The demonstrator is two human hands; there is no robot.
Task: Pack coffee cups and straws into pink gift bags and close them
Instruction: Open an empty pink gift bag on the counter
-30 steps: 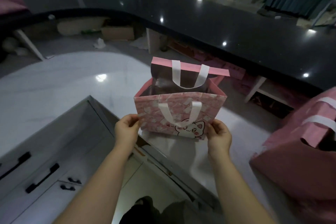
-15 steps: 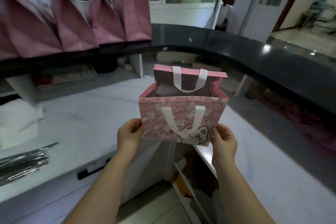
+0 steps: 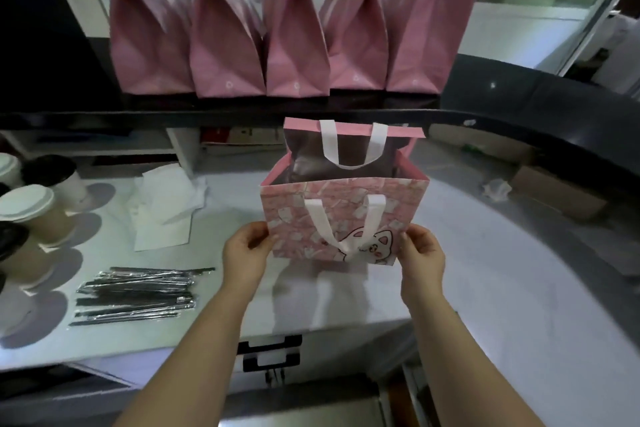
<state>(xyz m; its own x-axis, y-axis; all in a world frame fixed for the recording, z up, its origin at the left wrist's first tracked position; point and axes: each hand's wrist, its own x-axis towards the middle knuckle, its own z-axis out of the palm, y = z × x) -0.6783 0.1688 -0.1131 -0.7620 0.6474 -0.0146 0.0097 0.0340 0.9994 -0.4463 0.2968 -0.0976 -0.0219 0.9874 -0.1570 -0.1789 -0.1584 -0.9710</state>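
An open pink gift bag [image 3: 294,218] with white ribbon handles and a cat print hangs above the white counter [image 3: 485,288], its mouth gaping. My left hand [image 3: 244,248] pinches its lower left corner. My right hand [image 3: 424,250] pinches the lower right corner. Several lidded coffee cups [image 3: 29,211] stand at the far left. A bundle of wrapped black straws [image 3: 135,295] lies on the counter left of my left arm.
Several closed pink bags [image 3: 291,45] stand in a row on the black upper ledge [image 3: 519,104] behind. White napkins [image 3: 166,204] lie between the cups and the bag. Drawer handles [image 3: 270,352] show below the counter's front edge.
The view has swung left from the counter's corner to the work area, bringing the cups, straws and row of bags into sight. Both hands keep the same hold on the bag.
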